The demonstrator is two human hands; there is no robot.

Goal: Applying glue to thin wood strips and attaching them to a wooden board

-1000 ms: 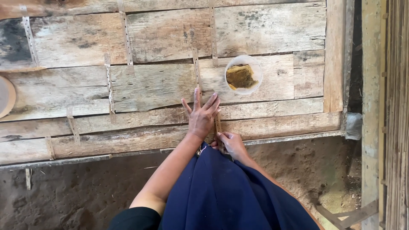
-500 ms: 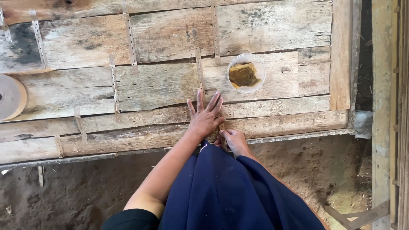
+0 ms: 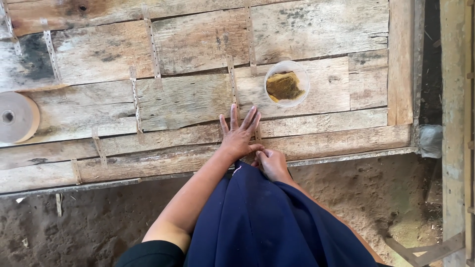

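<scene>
My left hand (image 3: 240, 134) lies flat on a weathered wooden plank table (image 3: 178, 99), fingers spread, palm down near the front edge. My right hand (image 3: 271, 163) sits just beside it at the table's edge, fingers curled tight against the left thumb; whether they pinch anything is hidden. A short thin strip (image 3: 258, 132) shows on the plank between the two hands. Beyond my fingertips stands a clear plastic cup (image 3: 286, 84) holding a brownish-yellow clump. Dark blue cloth (image 3: 267, 222) covers my lap below the hands.
A roll of tan tape (image 3: 19, 117) lies on the table's far left. Perforated metal straps (image 3: 153, 44) cross the planks. Sandy ground (image 3: 69, 222) lies below the table edge. A wooden post (image 3: 452, 99) runs along the right.
The view has drifted, bringing the tape roll further into sight at the left. Both hands stay in nearly the same spot on the plank, left fingers still spread.
</scene>
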